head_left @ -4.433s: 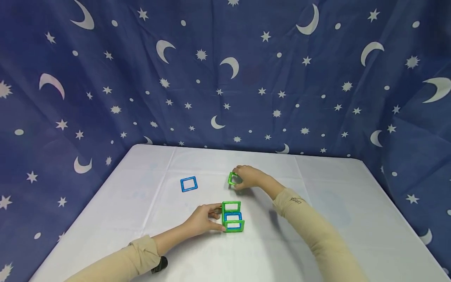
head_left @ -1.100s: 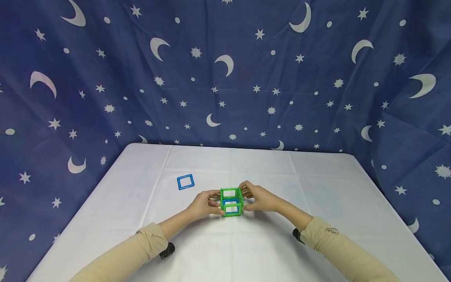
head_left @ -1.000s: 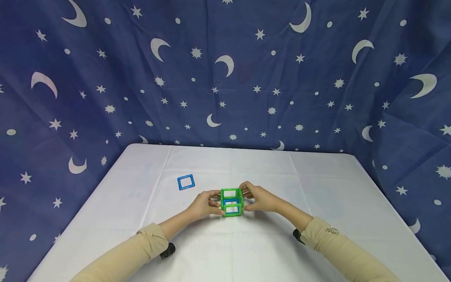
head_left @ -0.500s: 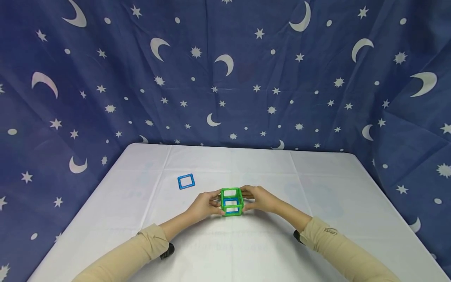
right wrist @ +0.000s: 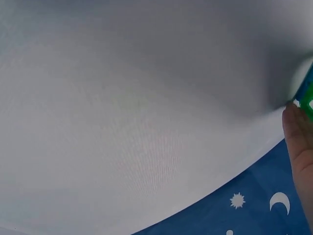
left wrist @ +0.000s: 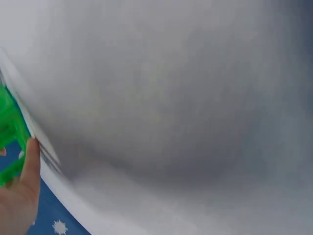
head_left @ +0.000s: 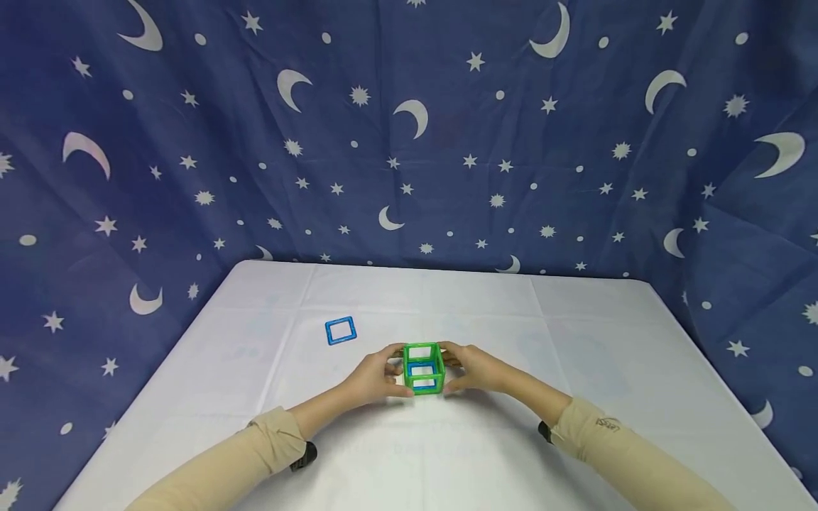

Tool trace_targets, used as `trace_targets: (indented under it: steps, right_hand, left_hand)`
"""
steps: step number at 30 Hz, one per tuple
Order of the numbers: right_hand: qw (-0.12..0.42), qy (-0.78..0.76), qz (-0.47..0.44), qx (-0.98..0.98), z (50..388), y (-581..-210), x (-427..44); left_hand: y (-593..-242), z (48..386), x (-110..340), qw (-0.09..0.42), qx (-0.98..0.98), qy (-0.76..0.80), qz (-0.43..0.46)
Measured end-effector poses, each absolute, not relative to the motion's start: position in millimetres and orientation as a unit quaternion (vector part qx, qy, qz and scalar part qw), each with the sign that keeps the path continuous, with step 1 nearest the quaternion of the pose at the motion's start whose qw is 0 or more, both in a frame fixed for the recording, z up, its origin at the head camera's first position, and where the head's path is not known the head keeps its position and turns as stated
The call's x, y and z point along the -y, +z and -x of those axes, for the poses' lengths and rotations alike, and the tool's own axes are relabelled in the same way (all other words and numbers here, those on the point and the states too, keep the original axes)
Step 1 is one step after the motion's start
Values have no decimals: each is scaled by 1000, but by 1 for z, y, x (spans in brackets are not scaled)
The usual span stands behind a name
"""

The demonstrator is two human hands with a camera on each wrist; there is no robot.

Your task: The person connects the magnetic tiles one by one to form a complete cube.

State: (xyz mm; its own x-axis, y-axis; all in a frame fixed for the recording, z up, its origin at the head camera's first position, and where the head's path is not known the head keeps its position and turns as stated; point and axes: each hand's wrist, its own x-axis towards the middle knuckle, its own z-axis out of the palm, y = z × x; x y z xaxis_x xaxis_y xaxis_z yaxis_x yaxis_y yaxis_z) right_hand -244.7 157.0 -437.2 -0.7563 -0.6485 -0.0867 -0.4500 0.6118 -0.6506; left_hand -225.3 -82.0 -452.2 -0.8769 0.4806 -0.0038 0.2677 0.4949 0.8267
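An open-topped box of magnetic tiles (head_left: 424,377) stands on the white table, with green square frames as its upright walls and a blue square frame (head_left: 422,365) as its floor. On the box's left side, my left hand (head_left: 371,377) holds it with the thumb at the near corner and the fingers toward the far corner. My right hand (head_left: 479,370) holds the right side in the same way. Each wrist view catches only part of the green box (left wrist: 11,120) and a thumb at its edge. The fingertips behind the walls are partly hidden.
A loose blue square tile (head_left: 341,331) lies flat on the white tablecloth (head_left: 409,454), beyond the left hand. Behind the table hangs a dark blue curtain (head_left: 447,142) with moons and stars. A black wrist device shows under each sleeve.
The green tile that my right hand held beyond the box now forms its right wall. My left hand and the box sit slightly farther from me. In the last second, little moved.
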Motion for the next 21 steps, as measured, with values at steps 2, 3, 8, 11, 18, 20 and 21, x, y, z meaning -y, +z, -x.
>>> trace_targets:
  steps: [2, 3, 8, 11, 18, 20, 21]
  right_hand:
    - [154, -300, 310, -889, 242, -439, -158]
    - [150, -297, 310, -891, 241, -440, -158]
    - [124, -281, 311, -899, 242, -443, -156]
    - [121, -270, 307, -905, 244, -442, -153]
    - [121, -264, 302, -908, 248, -440, -148]
    - [119, -266, 297, -909, 247, -440, -148]
    - [118, -266, 294, -911, 247, -441, -148]
  left_hand:
    - [-453, 224, 79, 116, -856, 454, -216]
    - [-454, 223, 78, 111, -858, 453, -217]
    - [-458, 222, 77, 93, -860, 456, -208]
    - [-459, 224, 78, 90, -859, 458, -209]
    - [-461, 227, 80, 91, -862, 454, -208]
    - [-461, 227, 79, 87, -867, 445, -206]
    - [-461, 227, 79, 82, -871, 439, -203]
